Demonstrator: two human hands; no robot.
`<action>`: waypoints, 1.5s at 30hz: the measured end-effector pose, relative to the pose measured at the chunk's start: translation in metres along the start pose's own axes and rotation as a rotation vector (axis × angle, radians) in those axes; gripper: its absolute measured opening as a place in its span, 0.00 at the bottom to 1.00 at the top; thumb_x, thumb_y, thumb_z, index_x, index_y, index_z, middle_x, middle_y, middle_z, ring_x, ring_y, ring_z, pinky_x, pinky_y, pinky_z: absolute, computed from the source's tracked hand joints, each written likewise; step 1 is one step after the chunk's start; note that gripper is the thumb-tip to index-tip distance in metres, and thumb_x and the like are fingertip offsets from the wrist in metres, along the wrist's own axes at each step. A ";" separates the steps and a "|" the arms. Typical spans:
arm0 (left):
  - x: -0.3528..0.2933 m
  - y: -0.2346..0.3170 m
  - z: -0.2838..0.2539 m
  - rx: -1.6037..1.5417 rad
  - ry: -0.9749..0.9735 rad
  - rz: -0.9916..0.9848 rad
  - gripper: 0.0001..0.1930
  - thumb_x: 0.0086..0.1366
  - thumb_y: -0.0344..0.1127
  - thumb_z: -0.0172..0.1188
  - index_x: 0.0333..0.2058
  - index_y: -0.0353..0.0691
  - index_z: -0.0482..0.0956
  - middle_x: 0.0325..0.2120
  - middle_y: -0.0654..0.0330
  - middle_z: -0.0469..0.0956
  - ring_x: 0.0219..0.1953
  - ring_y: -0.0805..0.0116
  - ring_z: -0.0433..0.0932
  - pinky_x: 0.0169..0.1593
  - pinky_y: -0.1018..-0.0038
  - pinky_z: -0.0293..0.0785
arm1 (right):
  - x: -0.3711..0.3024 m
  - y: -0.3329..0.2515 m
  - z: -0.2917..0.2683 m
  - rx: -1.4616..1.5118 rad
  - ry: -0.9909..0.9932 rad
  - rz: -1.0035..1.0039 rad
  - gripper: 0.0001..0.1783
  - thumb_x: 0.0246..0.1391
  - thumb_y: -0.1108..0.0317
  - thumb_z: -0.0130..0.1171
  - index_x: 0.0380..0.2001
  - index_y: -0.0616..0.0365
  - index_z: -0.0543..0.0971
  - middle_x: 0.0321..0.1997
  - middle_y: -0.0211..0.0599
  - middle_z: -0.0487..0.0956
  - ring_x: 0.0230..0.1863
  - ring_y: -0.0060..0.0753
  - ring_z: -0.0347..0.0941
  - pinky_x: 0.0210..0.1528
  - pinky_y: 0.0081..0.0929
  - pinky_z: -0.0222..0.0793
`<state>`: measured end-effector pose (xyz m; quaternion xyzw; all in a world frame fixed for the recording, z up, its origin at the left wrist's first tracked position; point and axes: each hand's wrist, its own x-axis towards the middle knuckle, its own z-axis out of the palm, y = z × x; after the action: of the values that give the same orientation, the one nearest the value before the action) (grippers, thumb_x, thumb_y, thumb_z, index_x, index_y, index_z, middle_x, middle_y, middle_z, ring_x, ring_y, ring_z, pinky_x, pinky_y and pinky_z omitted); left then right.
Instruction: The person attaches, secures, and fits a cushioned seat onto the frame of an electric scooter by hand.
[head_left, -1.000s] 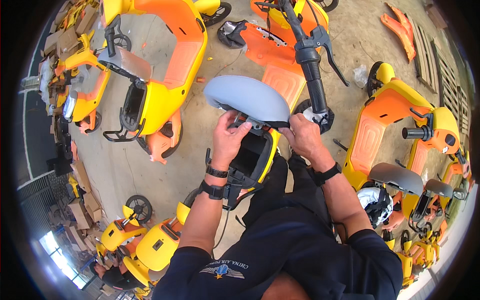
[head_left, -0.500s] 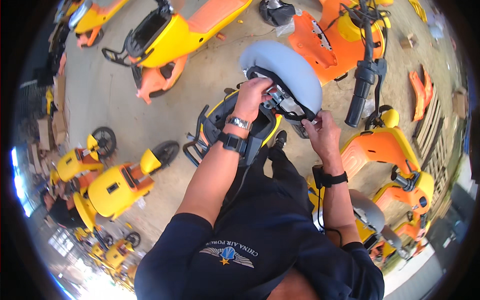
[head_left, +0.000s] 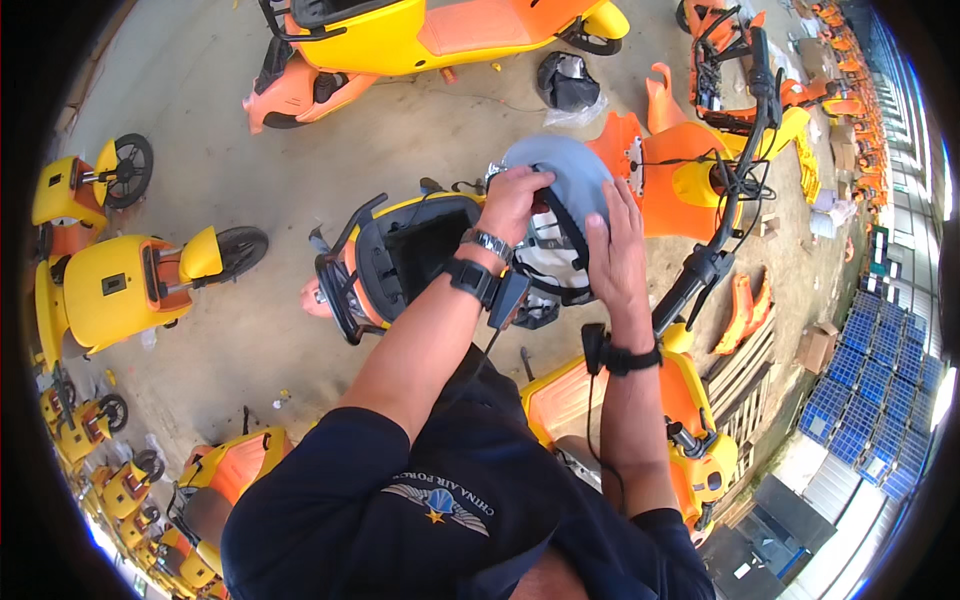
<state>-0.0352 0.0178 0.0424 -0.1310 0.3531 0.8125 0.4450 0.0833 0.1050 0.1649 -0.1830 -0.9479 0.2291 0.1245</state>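
A grey padded scooter seat (head_left: 565,165) is tipped up in front of me, its white underside (head_left: 548,240) and black edge trim showing. My left hand (head_left: 514,205) has its fingers curled over the left part of the seat's edge. Against the right side of the seat lies my right hand (head_left: 620,245), fingers stretched out and pointing away from me. Left of the seat, the scooter's dark storage bin (head_left: 385,240) lies uncovered within a yellow body, with a black rear rack (head_left: 338,290) at its end.
A black handlebar (head_left: 690,280) reaches toward me on the right, above an orange scooter body (head_left: 680,195). Across the far side stands a yellow and orange scooter (head_left: 400,45). More scooters (head_left: 115,285) stand at left. A wooden pallet (head_left: 740,385) and blue crates (head_left: 865,370) are at right.
My view has swung to the right. The seat's underside shows more openly, and my right hand has gone from pinching the trim to lying flat along the seat's side.
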 end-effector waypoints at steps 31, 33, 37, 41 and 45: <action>-0.076 0.060 -0.019 0.054 0.132 0.332 0.10 0.59 0.23 0.58 0.40 0.36 0.73 0.39 0.55 0.79 0.44 0.66 0.77 0.53 0.67 0.72 | 0.040 0.041 0.064 0.734 -0.289 0.252 0.19 0.63 0.59 0.49 0.52 0.59 0.74 0.49 0.46 0.73 0.55 0.46 0.65 0.60 0.39 0.60; -0.084 0.067 -0.021 0.041 0.261 0.317 0.08 0.58 0.23 0.60 0.38 0.34 0.76 0.36 0.54 0.81 0.38 0.65 0.80 0.48 0.67 0.76 | 0.036 0.035 0.084 0.590 -0.382 0.287 0.20 0.63 0.57 0.50 0.52 0.57 0.74 0.46 0.47 0.74 0.53 0.49 0.66 0.58 0.41 0.61; -0.095 0.089 -0.041 0.122 0.398 0.142 0.14 0.53 0.20 0.64 0.38 0.31 0.71 0.35 0.53 0.78 0.37 0.64 0.79 0.46 0.68 0.76 | 0.037 0.010 0.094 0.489 -0.325 0.148 0.23 0.62 0.55 0.49 0.55 0.57 0.72 0.48 0.52 0.72 0.54 0.52 0.65 0.58 0.43 0.60; -0.098 0.097 -0.058 0.218 0.428 0.109 0.15 0.51 0.20 0.66 0.37 0.33 0.71 0.33 0.57 0.77 0.35 0.68 0.77 0.43 0.73 0.74 | 0.022 0.002 0.110 0.491 -0.310 0.171 0.22 0.64 0.60 0.49 0.56 0.61 0.70 0.56 0.52 0.68 0.58 0.52 0.62 0.63 0.40 0.57; -0.104 0.105 -0.069 0.299 0.490 0.121 0.13 0.51 0.17 0.63 0.31 0.39 0.70 0.27 0.65 0.72 0.30 0.75 0.72 0.36 0.78 0.69 | 0.010 0.018 0.138 0.569 -0.228 0.234 0.25 0.62 0.55 0.50 0.56 0.60 0.70 0.57 0.55 0.69 0.61 0.54 0.61 0.64 0.43 0.56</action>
<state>-0.0689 -0.1324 0.0956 -0.2349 0.5731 0.7206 0.3117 0.0354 0.0700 0.0384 -0.2218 -0.8262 0.5166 0.0363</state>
